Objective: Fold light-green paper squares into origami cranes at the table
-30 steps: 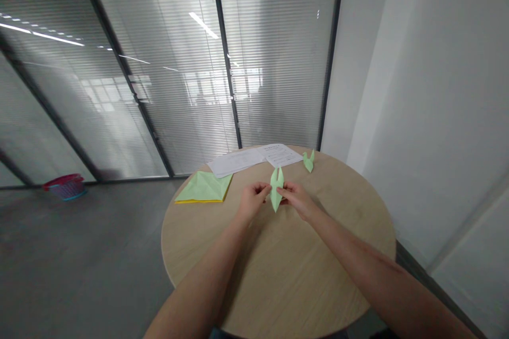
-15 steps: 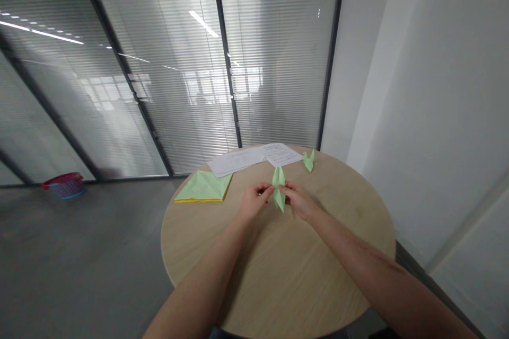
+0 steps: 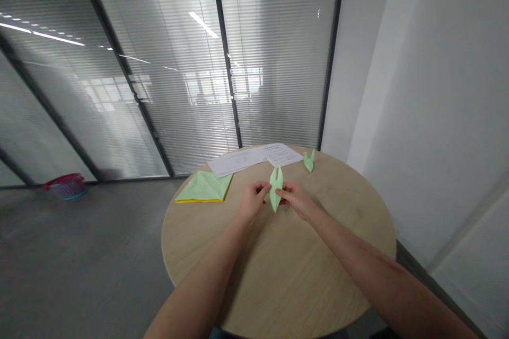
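Between my two hands, above the middle of the round table, is a folded piece of light green origami paper (image 3: pixel 275 196). It is long and narrow, with two points side by side at its far end and one point toward me. My left hand (image 3: pixel 253 197) pinches its left edge with thumb and fingers. My right hand (image 3: pixel 297 199) grips it from the right, the thumb lying on top and the fingers partly hidden beneath. Farther back on the right stands a small green origami crane (image 3: pixel 309 161).
A stack of green and yellow paper (image 3: pixel 207 186) lies at the left of the wooden table (image 3: pixel 302 286). White sheets (image 3: pixel 238 160), some printed, lie along the far edge. Behind are glass panels with blinds (image 3: pixel 278 53); a wall (image 3: pixel 449 116) is close on the right. A basket (image 3: pixel 67 186) sits on the floor.
The folded green paper has turned slightly and shifted a little left, showing a broader face. My right thumb has slid left over it, while the left hand stays nearly in place.
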Available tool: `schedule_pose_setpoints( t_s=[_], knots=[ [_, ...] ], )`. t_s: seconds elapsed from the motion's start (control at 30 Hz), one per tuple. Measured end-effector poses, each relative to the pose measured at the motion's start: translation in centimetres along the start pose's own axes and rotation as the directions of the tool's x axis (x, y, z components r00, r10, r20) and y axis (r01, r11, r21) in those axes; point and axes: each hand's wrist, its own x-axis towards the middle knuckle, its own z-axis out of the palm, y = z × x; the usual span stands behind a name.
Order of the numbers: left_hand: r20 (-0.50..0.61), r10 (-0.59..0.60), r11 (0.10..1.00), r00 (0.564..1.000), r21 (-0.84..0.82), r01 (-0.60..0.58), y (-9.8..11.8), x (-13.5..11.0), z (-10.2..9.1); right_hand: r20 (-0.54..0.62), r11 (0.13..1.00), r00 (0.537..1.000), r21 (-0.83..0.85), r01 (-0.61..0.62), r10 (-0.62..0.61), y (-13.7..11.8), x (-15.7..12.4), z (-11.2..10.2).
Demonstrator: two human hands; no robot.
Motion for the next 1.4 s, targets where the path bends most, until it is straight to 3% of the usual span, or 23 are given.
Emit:
schedule_pose_setpoints(
  t_s=[0.2, 0.37, 0.5, 0.7, 0.83, 0.97, 1.13, 1.4],
  knots=[
    [0.046, -0.007, 1.0, 0.999, -0.001, 0.007, -0.2, 0.0, 0.0, -0.096, 0.999, 0.995, -0.044, 0.006, -0.01, 0.1, 0.2, -0.3],
    [0.045, -0.017, 1.0, 0.999, -0.01, 0.018, -0.1, -0.1, 0.0, -0.081, 1.0, 0.997, -0.029, 0.002, -0.005, 0.2, 0.3, -0.2],
    [0.107, -0.026, 0.999, 0.994, -0.028, 0.029, 0.4, -0.3, 0.0, -0.126, 0.997, 0.992, -0.071, 0.014, -0.022, 0.4, 0.3, -0.2],
    [0.05, -0.023, 0.992, 0.998, -0.12, 0.029, 0.9, -0.1, -0.8, -0.022, 0.996, 0.999, -0.084, 0.037, -0.039, 0.2, 0.1, -0.2],
    [0.022, -0.04, 0.99, 0.999, -0.132, 0.043, 0.6, 0.2, -1.2, -0.052, 0.995, 0.998, -0.094, 0.029, -0.034, 0.1, 0.0, -0.2],
    [0.081, -0.027, 0.994, 0.996, -0.1, 0.035, 0.7, -0.1, -0.9, -0.111, 0.995, 0.994, -0.101, 0.016, -0.027, -0.2, -0.1, -0.3],
    [0.17, -0.005, 0.998, 0.985, -0.059, 0.015, 1.0, -0.3, -0.5, -0.105, 0.995, 0.992, -0.079, 0.057, -0.065, -0.4, -0.1, -0.2],
    [0.14, -0.026, 0.998, 0.99, -0.057, 0.034, 0.8, -0.3, -0.5, -0.089, 0.996, 0.994, -0.072, 0.057, -0.063, -0.1, 0.1, -0.1]
  ],
)
